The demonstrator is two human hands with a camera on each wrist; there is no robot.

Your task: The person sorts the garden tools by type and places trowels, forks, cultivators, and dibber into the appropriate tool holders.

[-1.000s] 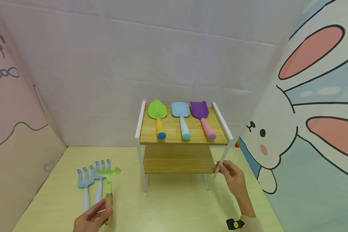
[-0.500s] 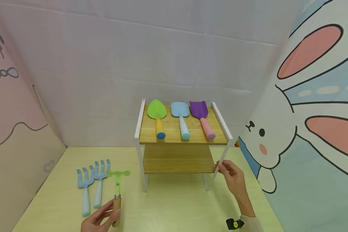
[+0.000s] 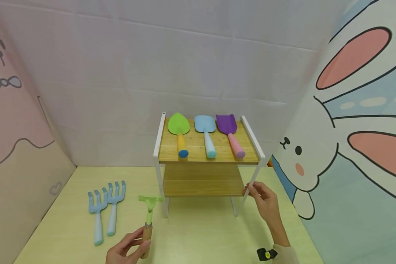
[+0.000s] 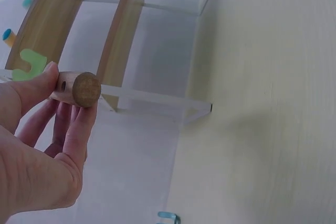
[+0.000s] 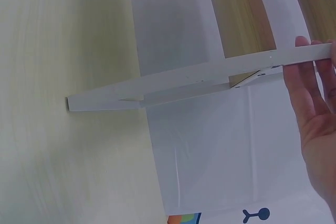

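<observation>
A: What could go wrong from here?
B: A knock, mainly. The green tool (image 3: pixel 149 218) is in front of the rack (image 3: pixel 202 179), its head near the left front leg. Swung right or forward, I'd say, that head could catch the leg.
A: And the shovels (image 3: pixel 209 143)?
B: All three lie on the rack's top, handle ends close to the front edge. A jolt might roll one off.
A: Anything about the grasp?
B: The left hand (image 3: pixel 128 249) has only thumb and fingertips on the wooden handle (image 4: pixel 73 87), so the tool could twist if its head met something.
A: How far apart are those fingers?
B: Just a handle's thickness: thumb on one side, fingers on the other.
A: The right hand (image 3: pixel 267 203)?
B: Its fingers are bent round the rack's right front leg (image 5: pixel 173 78), which probably steadies it. How firmly, I can't tell.
A: Anything else nearby?
B: Two blue forks (image 3: pixel 98 222) left of the rack, on the table (image 3: pixel 191 242), touched by neither hand.
</observation>
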